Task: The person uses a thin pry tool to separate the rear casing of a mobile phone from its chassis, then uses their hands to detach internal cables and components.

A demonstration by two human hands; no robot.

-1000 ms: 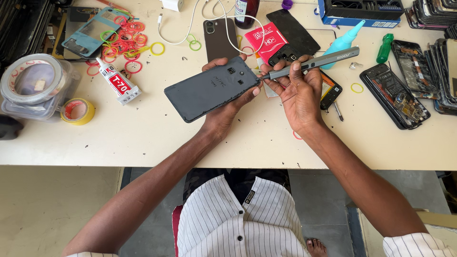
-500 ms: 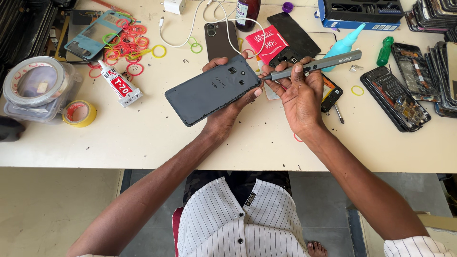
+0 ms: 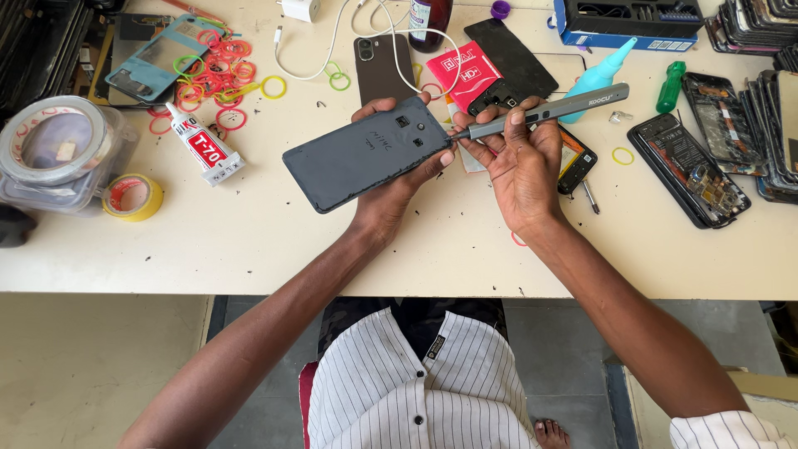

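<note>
Raised clear of the tabletop (image 3: 249,241) at scene centre: a dark grey phone (image 3: 366,154), back cover up, cradled from beneath in the left hand (image 3: 391,195), thumb over the far edge and fingertips along the near one, seemingly to steady the camera end for the tool. Pinched pen-style in the right hand (image 3: 519,162): a slim grey electric screwdriver (image 3: 544,112), tip touching the phone's right end beside the camera cut-outs, index finger on the barrel, apparently for fine control.

Left of the phone, flat on the tabletop: a white glue tube (image 3: 202,145) with red label and black cap. Further left: a yellow tape roll (image 3: 133,197) and a larger clear roll (image 3: 54,150). Far left: scattered red, green and yellow rubber bands (image 3: 220,75). Far centre: a red square packet (image 3: 470,71) under a white cable (image 3: 332,37), beside a brown phone (image 3: 382,62). Far right: a blue tool case (image 3: 628,21), a turquoise squeeze bottle (image 3: 600,76), a small green bottle (image 3: 672,86) and opened phones (image 3: 686,166), innards showing.
</note>
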